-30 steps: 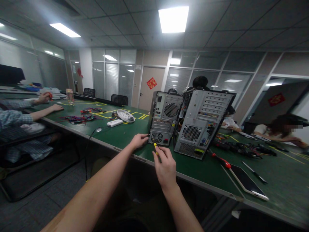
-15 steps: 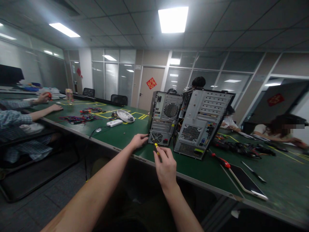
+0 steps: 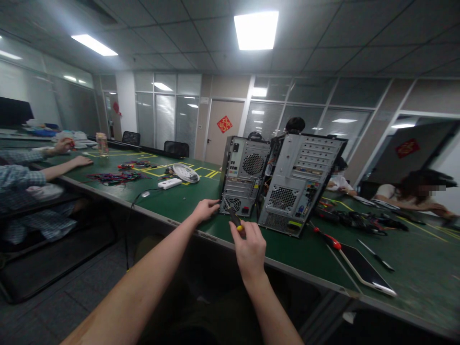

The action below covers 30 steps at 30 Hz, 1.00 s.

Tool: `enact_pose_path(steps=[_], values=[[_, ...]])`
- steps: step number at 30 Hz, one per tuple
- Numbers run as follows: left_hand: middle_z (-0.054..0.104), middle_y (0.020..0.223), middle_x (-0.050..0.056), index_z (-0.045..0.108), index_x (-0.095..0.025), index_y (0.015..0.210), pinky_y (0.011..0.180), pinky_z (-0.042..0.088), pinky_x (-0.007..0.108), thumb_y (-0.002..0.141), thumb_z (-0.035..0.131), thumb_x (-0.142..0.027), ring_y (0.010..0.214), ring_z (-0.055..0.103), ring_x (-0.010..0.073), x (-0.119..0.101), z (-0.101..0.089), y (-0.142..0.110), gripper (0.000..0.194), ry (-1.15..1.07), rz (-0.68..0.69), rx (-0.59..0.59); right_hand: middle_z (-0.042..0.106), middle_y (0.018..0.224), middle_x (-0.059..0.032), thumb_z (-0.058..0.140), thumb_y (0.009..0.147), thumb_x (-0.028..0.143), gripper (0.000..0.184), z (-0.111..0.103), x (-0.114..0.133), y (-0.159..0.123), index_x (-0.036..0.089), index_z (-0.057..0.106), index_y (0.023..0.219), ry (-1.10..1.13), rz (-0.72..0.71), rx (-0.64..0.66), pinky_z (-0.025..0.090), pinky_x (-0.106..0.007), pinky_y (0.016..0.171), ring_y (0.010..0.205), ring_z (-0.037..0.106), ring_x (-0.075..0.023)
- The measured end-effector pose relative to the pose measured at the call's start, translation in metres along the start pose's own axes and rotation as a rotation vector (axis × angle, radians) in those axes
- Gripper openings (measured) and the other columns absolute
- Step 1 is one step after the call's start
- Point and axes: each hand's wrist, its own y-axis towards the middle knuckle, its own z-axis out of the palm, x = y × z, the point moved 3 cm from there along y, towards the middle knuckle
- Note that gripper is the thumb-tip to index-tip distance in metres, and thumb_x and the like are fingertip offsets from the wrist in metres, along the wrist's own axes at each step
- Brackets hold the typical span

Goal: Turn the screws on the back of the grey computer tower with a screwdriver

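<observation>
A black-handled screwdriver with yellow accents [image 3: 235,220] is pinched near the handle's end by my right hand [image 3: 250,247]. Its shaft points up and left to the fan grille at the bottom of the smaller computer case [image 3: 242,184]; whether the tip sits in a screw is too small to tell. The case stands upright with its rear panel facing me. Bent fingers of my left hand [image 3: 206,211] grip its lower left edge, the far fingertips hidden. Close on the right stands a larger computer case [image 3: 287,191], also rear side forward.
On the right lie a red-handled tool [image 3: 331,241], a phone [image 3: 366,270], a thin metal tool [image 3: 375,255] and black cables [image 3: 354,221]. Leftward are a white power strip [image 3: 169,184], a white basket [image 3: 186,173] and coloured wires [image 3: 117,178]. Other people sit around the green table [image 3: 179,203].
My right hand has slid slightly down and right along the screwdriver, to the end of its handle, exposing more of it. My left hand and both cases hold their places.
</observation>
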Motion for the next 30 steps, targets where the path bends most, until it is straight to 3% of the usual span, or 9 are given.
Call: enact_pose_path(steps=[6, 30], values=[[0.078, 0.084, 0.006, 0.067, -0.015, 0.139, 0.066, 0.048, 0.025, 0.093, 0.061, -0.039, 0.069, 0.065, 0.0169, -0.0013, -0.0003, -0.0009, 0.052, -0.005, -0.004, 0.001, 0.065, 0.096, -0.0071, 0.055, 0.104, 0.030, 0.019, 0.0011, -0.0002, 0.0002, 0.016, 0.069, 0.107, 0.046, 0.011, -0.009, 0.056, -0.030, 0.074, 0.081, 0.068, -0.0184], [0.078, 0.082, 0.006, 0.068, -0.015, 0.138, 0.068, 0.049, 0.027, 0.093, 0.061, -0.040, 0.069, 0.065, 0.0172, 0.0045, 0.0010, 0.0018, 0.052, -0.012, 0.014, -0.005, 0.066, 0.095, -0.0078, 0.056, 0.103, 0.027, 0.018, 0.0008, 0.0054, -0.0013, 0.016, 0.070, 0.107, 0.037, -0.031, -0.018, 0.058, -0.031, 0.075, 0.082, 0.068, -0.0190]])
